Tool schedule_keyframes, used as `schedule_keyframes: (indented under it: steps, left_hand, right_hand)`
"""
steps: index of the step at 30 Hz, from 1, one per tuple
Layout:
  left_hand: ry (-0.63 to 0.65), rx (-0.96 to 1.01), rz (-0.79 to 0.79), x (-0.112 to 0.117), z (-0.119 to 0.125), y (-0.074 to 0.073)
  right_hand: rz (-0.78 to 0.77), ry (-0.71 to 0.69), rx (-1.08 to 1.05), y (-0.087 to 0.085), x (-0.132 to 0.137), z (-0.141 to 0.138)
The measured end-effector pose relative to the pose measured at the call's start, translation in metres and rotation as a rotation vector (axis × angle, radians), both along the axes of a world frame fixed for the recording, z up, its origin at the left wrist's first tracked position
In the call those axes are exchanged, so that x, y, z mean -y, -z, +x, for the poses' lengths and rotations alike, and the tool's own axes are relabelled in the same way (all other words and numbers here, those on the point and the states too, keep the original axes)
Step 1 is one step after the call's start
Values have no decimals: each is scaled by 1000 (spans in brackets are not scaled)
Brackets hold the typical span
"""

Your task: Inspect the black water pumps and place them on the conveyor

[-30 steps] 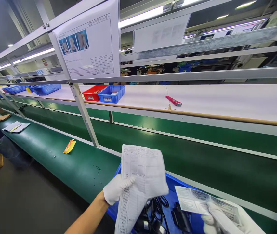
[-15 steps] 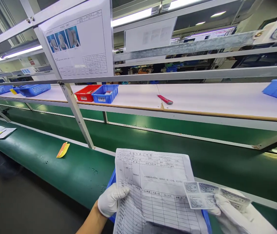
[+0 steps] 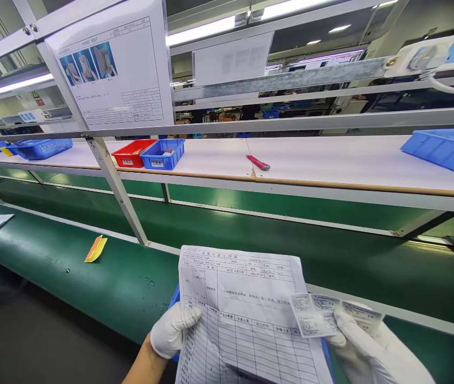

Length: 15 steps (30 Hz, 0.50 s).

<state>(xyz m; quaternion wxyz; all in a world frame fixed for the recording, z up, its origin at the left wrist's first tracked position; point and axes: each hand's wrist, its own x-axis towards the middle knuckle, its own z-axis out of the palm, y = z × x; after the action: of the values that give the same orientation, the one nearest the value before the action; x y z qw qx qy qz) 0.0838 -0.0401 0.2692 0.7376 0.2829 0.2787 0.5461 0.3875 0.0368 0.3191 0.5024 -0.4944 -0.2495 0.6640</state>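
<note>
My left hand (image 3: 174, 329), in a white glove, pinches the left edge of a printed paper form (image 3: 246, 325), thumb on top. Behind the form, edges of a blue bin (image 3: 326, 354) show on both sides. My gloved right hand (image 3: 365, 341) holds a strip of silvery printed labels (image 3: 310, 314) between thumb and fingers. The strip overlaps the form's right edge. A dark flat shape (image 3: 246, 373) lies over the form's lower part, cut off by the frame; I cannot tell what it is.
On the white shelf stand a red bin (image 3: 131, 154), a small blue bin (image 3: 165, 154) and a larger blue tray (image 3: 446, 152), with a red-handled cutter (image 3: 258, 162) between. A yellow-orange label sheet (image 3: 96, 249) lies on the green bench (image 3: 123, 282). A metal post (image 3: 117, 192) rises ahead.
The view has turned slightly right, so the shelf and its bins sit further left. The label strip is tilted a little more, and both hands keep their hold.
</note>
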Motion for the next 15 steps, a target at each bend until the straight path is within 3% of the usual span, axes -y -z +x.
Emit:
schedule_keyframes:
  steps: [4, 7, 10, 15]
  left_hand:
    - [-66, -107, -51, -2, -17, -9]
    - [-313, -242, -118, -5, -49, -16]
    - [-514, -346, -85, -5, -81, -18]
    - [-526, -393, -2, 0, -109, -12]
  right_hand:
    - [70, 124, 29, -14, 3, -2]
    - [155, 299, 53, -23, 1, 3]
    - [195, 386, 60, -22, -2, 16]
    - [175, 384, 36, -15, 2, 26]
